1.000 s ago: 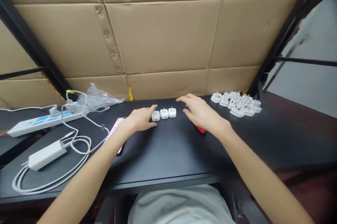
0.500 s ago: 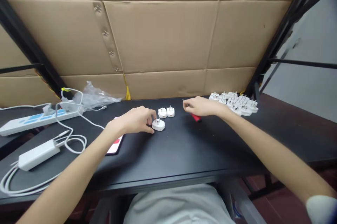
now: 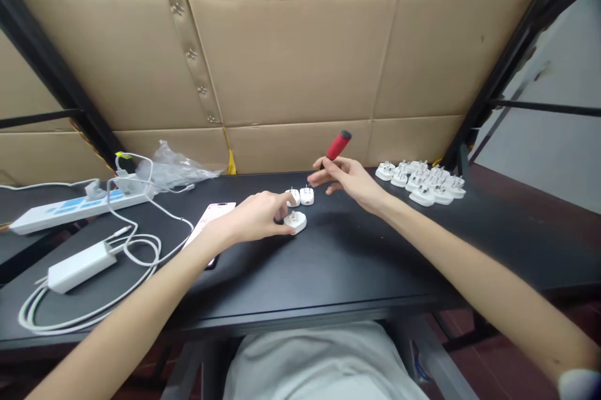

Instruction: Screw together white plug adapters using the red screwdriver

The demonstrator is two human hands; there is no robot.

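My left hand [image 3: 263, 215] grips a white plug adapter [image 3: 295, 221] by its left side on the dark table, its metal pins pointing up. Just behind it stand two more white plug adapters [image 3: 307, 196], side by side with pins up; my left fingers partly cover the left one. My right hand [image 3: 345, 178] holds a screwdriver with a red handle [image 3: 337, 146] and a dark end, raised above the table. The handle slants up out of my fingers. I cannot make out the tool's tip, which is hidden by the hand.
Several white plug adapters [image 3: 422, 184] are grouped at the back right. To the left lie a phone [image 3: 213, 213], a white power brick [image 3: 81, 267] with coiled cable, a power strip [image 3: 61, 212] and a clear plastic bag [image 3: 173, 165]. Cardboard [image 3: 291, 56] walls the back.
My right hand has picked the red screwdriver up off the table and turned it handle-up, moving slightly left. My left hand and its plug adapter have shifted a little right in view.
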